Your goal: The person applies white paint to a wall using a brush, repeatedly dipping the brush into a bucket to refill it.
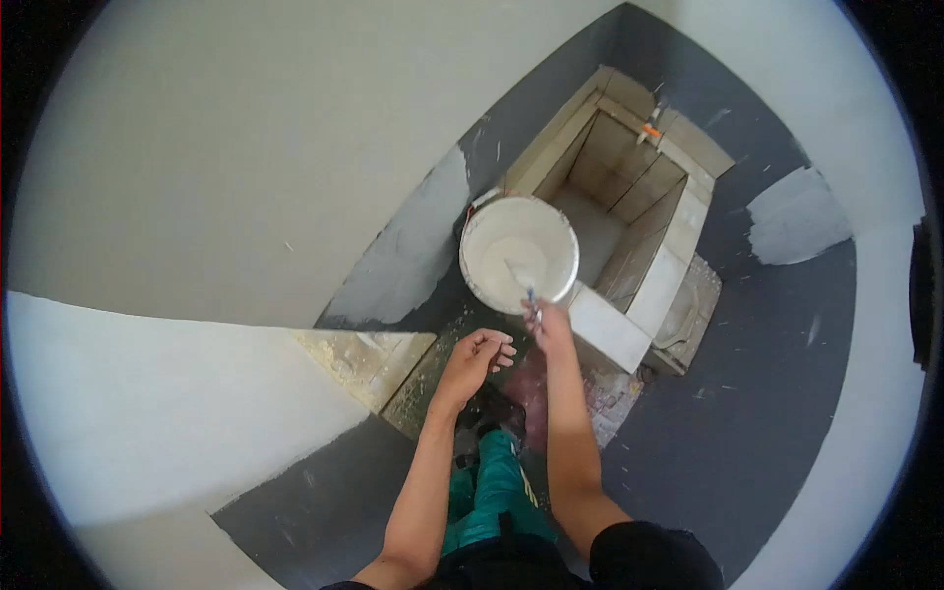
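Right hand (549, 323) clenched the trowel (531, 293), its blade in the bucket (553, 222) beside the basin (649, 287); left hand (472, 366) was empty, fingers loosely curled; pale patches (798, 218) covered only parts of the dark wall (728, 423), so coverage looked partial.

Both arms reaching forward, left hand (478, 366) half-curled (palm inward), right hand (547, 325) closed

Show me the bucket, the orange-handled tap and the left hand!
Bucket (519, 216): head view, on its inner wall.
Orange-handled tap (650, 130): head view, on its handle.
Left hand (468, 368): head view, on its back.
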Tool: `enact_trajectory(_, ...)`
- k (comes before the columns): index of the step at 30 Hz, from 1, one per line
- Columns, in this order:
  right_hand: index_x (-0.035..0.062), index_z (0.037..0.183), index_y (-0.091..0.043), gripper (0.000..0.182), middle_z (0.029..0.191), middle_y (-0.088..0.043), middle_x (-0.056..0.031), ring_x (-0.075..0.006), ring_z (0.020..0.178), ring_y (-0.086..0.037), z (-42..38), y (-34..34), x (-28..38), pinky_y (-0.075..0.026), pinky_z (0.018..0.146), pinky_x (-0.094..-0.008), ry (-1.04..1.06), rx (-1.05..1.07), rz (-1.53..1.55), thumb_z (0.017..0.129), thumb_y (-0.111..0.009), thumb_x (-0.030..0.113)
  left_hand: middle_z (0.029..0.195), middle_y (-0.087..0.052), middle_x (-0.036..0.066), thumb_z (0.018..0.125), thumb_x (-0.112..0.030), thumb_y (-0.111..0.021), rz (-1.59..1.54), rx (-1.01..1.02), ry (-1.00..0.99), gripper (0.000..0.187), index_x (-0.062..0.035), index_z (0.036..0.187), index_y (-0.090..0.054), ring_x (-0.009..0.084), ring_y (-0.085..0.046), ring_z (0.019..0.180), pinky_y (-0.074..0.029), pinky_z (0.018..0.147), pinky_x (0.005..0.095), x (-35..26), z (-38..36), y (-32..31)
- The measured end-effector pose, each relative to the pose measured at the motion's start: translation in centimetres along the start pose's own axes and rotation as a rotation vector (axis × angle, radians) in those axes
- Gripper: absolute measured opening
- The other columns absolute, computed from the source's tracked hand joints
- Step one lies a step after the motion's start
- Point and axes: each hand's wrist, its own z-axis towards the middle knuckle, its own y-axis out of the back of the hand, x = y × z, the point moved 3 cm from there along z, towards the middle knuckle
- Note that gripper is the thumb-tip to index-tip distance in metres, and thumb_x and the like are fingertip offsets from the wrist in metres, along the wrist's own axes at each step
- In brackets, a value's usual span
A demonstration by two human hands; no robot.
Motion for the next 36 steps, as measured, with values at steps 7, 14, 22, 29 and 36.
enact_trajectory(7, 0.0087, 0.099, -0.058, 0.019, 0.071, -0.055, 0.0016, -0.0082, 0.048, -0.043, -10.5, 0.1, 0.6, -0.035, 0.044, -0.0243, -0.011, 0.207, 0.324, 0.106, -0.052, 0.026, 0.098, -0.073, 0.006, 0.106, -0.022, -0.053, 0.038, 0.038, -0.061, 0.026, -0.0015, 0.113, -0.068, 0.0131, -0.067, 0.085, -0.051, 0.075, 0.0274, -3.7, -1.9, -3.2)
enact_trajectory(14, 0.0093, 0.099, -0.058, 0.033, 0.063, -0.048, 0.0037, -0.0073, 0.041, -0.035, -20.0, -1.9, 5.8, -0.029, 0.040, -0.0238, 0.110, 0.288, 0.302, 0.109, -0.048, 0.039, 0.091, -0.072, 0.004, 0.104, -0.019, -0.057, 0.148, 0.025, -0.281, 0.022, -0.0011, 0.107, -0.069, 0.0115, -0.064, 0.079, -0.050, 0.072, 0.0263, -8.7, -6.4, -6.0)
enact_trajectory(22, 0.0049, 0.105, -0.057, 0.034, 0.064, -0.051, -0.0004, -0.0084, 0.044, -0.042, -28.7, -3.3, 9.5, -0.035, 0.038, -0.0246, 0.432, 0.395, 0.104, 0.111, -0.042, 0.035, 0.089, -0.073, 0.015, 0.101, -0.032, -0.060, 0.594, -0.269, -0.486, 0.039, 0.0048, 0.111, -0.067, 0.0185, -0.065, 0.077, -0.052, 0.075, 0.0340, -12.9, -11.9, -7.6)
enact_trajectory(29, 0.0020, 0.097, -0.064, 0.041, 0.065, -0.056, -0.0005, -0.0086, 0.049, -0.051, -33.7, -4.1, 11.1, -0.039, 0.042, -0.0276, 0.599, 0.299, -0.147, 0.111, -0.042, 0.034, 0.093, -0.069, 0.004, 0.107, -0.032, -0.053, 0.432, 0.107, -0.467, 0.040, 0.0042, 0.115, -0.068, 0.0111, -0.057, 0.083, -0.049, 0.076, 0.0304, -15.2, -15.8, -9.2)
enact_trajectory(36, -0.0047, 0.083, -0.066, 0.052, 0.063, -0.062, -0.0133, -0.0219, 0.055, -0.063, -39.1, -5.5, 13.2, -0.044, 0.052, -0.0394, 0.806, 0.131, -0.418, 0.110, -0.042, 0.033, 0.082, -0.063, -0.001, 0.107, -0.032, -0.057, 0.254, 0.099, -0.553, 0.038, 0.0036, 0.103, -0.068, 0.0055, -0.050, 0.074, -0.045, 0.066, 0.0263, -17.0, -19.7, -9.5)
